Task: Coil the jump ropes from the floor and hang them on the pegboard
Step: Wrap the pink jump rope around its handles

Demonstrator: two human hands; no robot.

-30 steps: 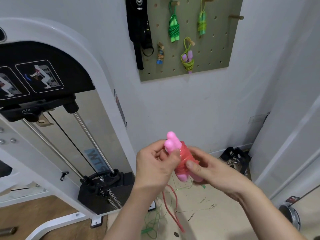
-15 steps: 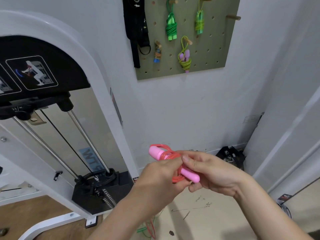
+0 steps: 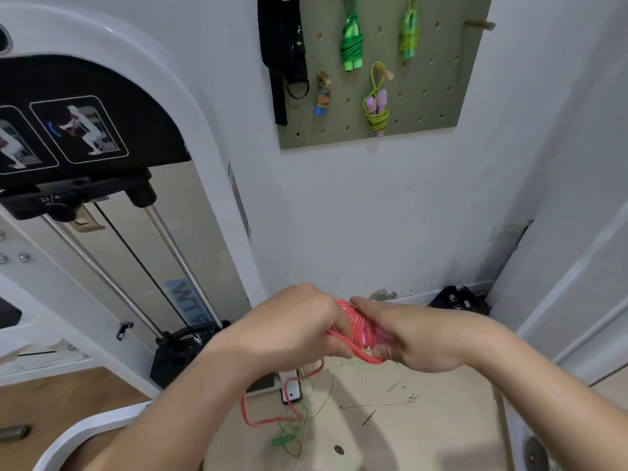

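Through the head camera, the pink jump rope is bundled between both hands. The left hand grips one end and the right hand clutches the other, so its long axis runs crosswise. A loose tail droops floorward under the left. The pegboard hangs above, its free peg on the right hand's side.

Your pink jump rope sits at lower centre, cord wound tightly round its handles, gripped between your left hand and right hand; a loose tail droops toward the floor. A green jump rope lies tangled there. On the pegboard, upper right, hang a green coil, a lime coil and a yellow-green coil.
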